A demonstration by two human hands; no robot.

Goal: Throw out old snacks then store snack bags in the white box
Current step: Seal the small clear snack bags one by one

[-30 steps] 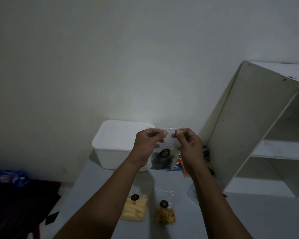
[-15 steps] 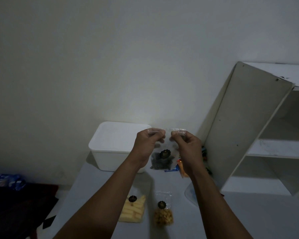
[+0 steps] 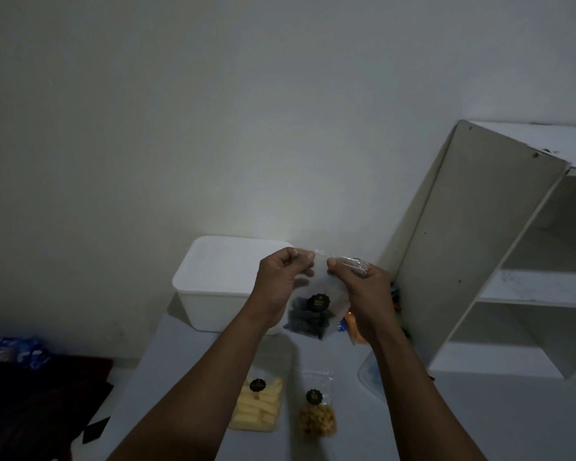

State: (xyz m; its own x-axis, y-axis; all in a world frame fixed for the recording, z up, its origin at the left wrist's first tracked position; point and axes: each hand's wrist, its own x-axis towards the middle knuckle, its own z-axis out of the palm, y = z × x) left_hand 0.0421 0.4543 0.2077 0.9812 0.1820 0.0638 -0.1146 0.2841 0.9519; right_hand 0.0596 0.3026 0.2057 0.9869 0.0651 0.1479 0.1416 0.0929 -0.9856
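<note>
Pinching the dark-snack bag, both hands have drawn closer together.

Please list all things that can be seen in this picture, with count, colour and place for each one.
dark snack bag: 1, clear with dark pieces and a black sticker, held up by its top edge in both hands
stick snack bag: 1, pale yellow sticks, on the table, near left
nut snack bag: 1, clear with golden pieces, on the table beside the stick bag
white box: 1, white, lid on, at the table's far end by the wall
table: 1, pale grey, bottom centre
shelf: 1, white, open, right side
colourful packets: count unclear, orange and blue, mostly hidden behind the right hand
blue cloth: 1, far left, low
left hand: pinches the bag's top
right hand: pinches the bag's top
</note>
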